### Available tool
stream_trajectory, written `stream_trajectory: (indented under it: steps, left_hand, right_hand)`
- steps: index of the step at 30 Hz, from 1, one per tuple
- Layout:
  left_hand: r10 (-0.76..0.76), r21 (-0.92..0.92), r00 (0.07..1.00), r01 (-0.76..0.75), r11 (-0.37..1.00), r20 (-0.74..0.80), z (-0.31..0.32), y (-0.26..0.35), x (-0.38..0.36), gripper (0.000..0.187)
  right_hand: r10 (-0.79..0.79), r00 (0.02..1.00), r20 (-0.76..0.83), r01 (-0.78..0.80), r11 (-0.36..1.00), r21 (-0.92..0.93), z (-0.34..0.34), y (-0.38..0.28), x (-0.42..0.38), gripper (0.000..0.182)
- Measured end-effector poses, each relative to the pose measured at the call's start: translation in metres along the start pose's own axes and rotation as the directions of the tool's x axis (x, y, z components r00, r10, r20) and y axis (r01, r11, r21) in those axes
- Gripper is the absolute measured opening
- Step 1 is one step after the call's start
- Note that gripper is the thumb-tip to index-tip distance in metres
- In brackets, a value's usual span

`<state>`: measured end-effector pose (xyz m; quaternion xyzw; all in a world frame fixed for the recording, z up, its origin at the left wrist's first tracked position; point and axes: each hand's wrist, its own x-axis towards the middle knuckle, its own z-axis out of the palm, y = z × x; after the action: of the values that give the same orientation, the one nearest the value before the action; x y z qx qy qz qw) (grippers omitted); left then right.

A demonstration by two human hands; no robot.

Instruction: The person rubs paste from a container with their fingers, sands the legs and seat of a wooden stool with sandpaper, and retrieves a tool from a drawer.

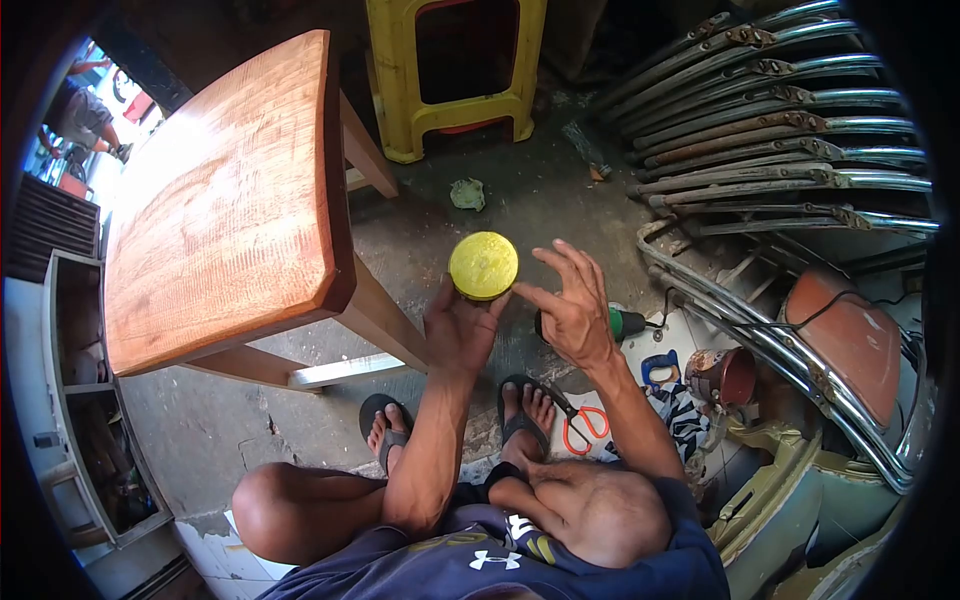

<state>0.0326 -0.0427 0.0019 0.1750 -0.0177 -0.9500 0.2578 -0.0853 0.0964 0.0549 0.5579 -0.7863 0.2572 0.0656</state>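
My left hand [460, 330] grips a round yellow tin [483, 264] from below, its bright top facing up at me. Just to the right, my right hand [575, 315] has its fingers spread, the index fingertip close by the tin's lower right rim. A wooden stool [220, 190] with a reddish-brown, grainy seat stands to the left of both hands. Partly behind my right hand lies a green and black power tool [626, 323] with a cord. Scissors with red handles [584, 430] rest on the floor beside my foot.
Folded metal chairs [760, 150] are stacked at the right. A yellow plastic stool [455, 115] stands at the back. On the floor lie a crumpled pale scrap [467, 194], a reddish can [722, 376] and a blue-handled tool [660, 370]. Far left, a person [85, 115] is outside.
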Motion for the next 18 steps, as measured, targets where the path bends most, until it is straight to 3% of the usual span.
stream_trajectory:
  steps: [4,7,14,18]
  left_hand:
    - [0.019,-0.023,1.000,-0.019,1.000,-0.006,-0.009,0.005,0.000,0.048]
    - [0.015,-0.079,0.999,-0.018,0.997,-0.042,-0.010,0.010,0.003,0.047]
    - [0.019,-0.068,0.999,-0.021,0.997,-0.030,-0.018,0.004,0.005,0.050]
    - [0.021,-0.050,1.000,-0.022,0.998,-0.019,-0.014,0.005,0.004,0.050]
  right_hand:
    - [0.150,0.988,-0.046,-0.145,0.984,0.106,0.010,0.016,-0.033,0.045]
    - [0.297,0.951,0.084,-0.295,0.955,-0.039,0.030,0.028,-0.070,0.044]
    - [0.270,0.936,0.227,-0.223,0.951,-0.213,0.058,0.024,-0.122,0.044]
    - [0.250,0.934,0.254,-0.225,0.967,-0.123,0.043,0.017,-0.124,0.043]
